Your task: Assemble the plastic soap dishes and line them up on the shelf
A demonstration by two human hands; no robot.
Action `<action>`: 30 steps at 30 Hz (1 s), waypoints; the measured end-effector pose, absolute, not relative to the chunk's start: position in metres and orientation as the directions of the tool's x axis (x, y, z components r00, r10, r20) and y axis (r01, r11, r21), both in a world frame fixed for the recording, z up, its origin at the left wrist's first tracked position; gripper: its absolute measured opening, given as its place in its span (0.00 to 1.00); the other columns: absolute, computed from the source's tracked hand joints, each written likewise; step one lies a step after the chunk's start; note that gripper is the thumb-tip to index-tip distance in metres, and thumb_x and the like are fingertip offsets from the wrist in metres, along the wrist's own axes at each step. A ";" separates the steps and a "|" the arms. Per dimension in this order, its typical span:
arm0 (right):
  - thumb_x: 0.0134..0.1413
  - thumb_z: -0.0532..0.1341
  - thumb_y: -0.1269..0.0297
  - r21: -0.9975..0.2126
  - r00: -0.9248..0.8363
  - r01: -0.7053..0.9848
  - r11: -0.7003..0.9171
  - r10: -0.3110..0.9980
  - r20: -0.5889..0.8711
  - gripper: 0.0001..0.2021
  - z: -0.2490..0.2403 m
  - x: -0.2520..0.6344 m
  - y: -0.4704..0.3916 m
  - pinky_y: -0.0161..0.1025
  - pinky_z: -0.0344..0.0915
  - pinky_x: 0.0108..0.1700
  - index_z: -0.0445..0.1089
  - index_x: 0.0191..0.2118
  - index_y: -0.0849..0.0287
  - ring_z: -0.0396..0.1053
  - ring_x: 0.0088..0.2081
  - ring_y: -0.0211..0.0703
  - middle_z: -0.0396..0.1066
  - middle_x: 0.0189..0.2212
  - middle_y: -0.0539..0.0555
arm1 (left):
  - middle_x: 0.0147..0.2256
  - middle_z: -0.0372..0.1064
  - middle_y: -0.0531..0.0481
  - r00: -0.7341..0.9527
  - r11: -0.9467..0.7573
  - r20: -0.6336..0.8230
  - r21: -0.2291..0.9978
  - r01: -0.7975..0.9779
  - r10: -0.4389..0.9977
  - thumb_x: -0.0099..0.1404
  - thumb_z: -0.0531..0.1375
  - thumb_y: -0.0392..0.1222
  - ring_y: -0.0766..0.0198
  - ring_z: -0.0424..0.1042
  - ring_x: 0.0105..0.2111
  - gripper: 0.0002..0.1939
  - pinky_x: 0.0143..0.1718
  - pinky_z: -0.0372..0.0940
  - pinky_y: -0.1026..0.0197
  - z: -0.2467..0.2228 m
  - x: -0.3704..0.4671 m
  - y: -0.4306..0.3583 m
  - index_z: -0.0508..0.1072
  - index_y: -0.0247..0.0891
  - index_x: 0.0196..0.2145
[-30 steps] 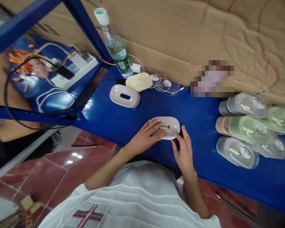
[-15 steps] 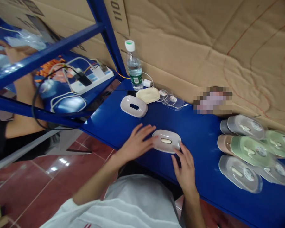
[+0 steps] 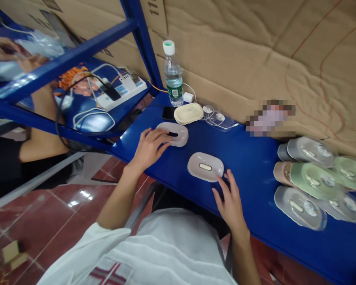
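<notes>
My left hand [image 3: 150,147], fingers apart, reaches over the left edge of a grey oval lid [image 3: 181,135] with a dark slot; whether it touches is unclear. A second grey oval lid [image 3: 199,167], with a cream insert in its slot, lies in front of me. Beside its right end is my right hand [image 3: 229,198], fingers spread and holding nothing. Behind the slotted lid sits a cream oval dish [image 3: 188,113], with clear plastic pieces [image 3: 221,120] to its right.
Stacked grey and green lidded boxes [image 3: 317,180] stand at the right. A water bottle [image 3: 173,79] and a black phone [image 3: 168,113] are at the back. Past the blue frame [image 3: 77,49], at left, are a power strip [image 3: 123,95], orange pieces [image 3: 72,77] and another person's arms [image 3: 44,107].
My left hand has moved left and back, from the lid with the insert to the slotted lid. My right hand stays near the lid with the insert. The view has shifted slightly.
</notes>
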State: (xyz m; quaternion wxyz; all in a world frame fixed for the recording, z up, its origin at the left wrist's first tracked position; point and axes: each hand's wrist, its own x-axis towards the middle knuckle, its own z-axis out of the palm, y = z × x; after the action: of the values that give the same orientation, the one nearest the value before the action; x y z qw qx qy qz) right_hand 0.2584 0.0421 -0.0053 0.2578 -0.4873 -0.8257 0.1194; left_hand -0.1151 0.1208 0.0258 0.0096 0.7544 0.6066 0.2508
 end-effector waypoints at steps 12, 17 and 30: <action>0.73 0.61 0.62 -0.368 -0.504 0.718 0.590 0.807 0.308 0.24 0.023 0.270 0.060 0.59 0.73 0.65 0.65 0.71 0.48 0.68 0.69 0.59 0.61 0.73 0.61 | 0.61 0.75 0.40 0.147 -0.280 0.350 0.366 0.887 0.925 0.78 0.58 0.46 0.45 0.72 0.63 0.13 0.69 0.56 0.34 0.013 -0.103 0.094 0.79 0.44 0.54; 0.73 0.62 0.59 -0.291 -0.597 0.686 0.667 0.745 0.299 0.21 0.046 0.264 0.078 0.59 0.73 0.64 0.69 0.67 0.50 0.69 0.67 0.59 0.65 0.71 0.60 | 0.69 0.64 0.34 0.089 -0.240 0.405 0.340 0.909 0.910 0.77 0.59 0.46 0.40 0.63 0.70 0.18 0.70 0.54 0.29 0.010 -0.115 0.086 0.74 0.43 0.61; 0.70 0.61 0.46 -0.191 -0.444 0.834 0.517 0.835 0.324 0.25 0.050 0.150 0.304 0.52 0.67 0.67 0.75 0.63 0.56 0.70 0.67 0.59 0.66 0.71 0.56 | 0.60 0.74 0.37 0.375 -0.527 0.422 0.337 0.780 0.825 0.76 0.62 0.45 0.46 0.75 0.55 0.12 0.54 0.71 0.44 0.001 -0.015 0.051 0.78 0.41 0.53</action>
State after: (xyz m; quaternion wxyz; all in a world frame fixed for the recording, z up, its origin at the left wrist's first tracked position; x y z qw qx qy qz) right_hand 0.1501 0.3044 0.0503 0.1918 -0.4913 -0.8496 0.0015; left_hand -0.0152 0.0509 0.0014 0.0405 0.8282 0.4846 0.2787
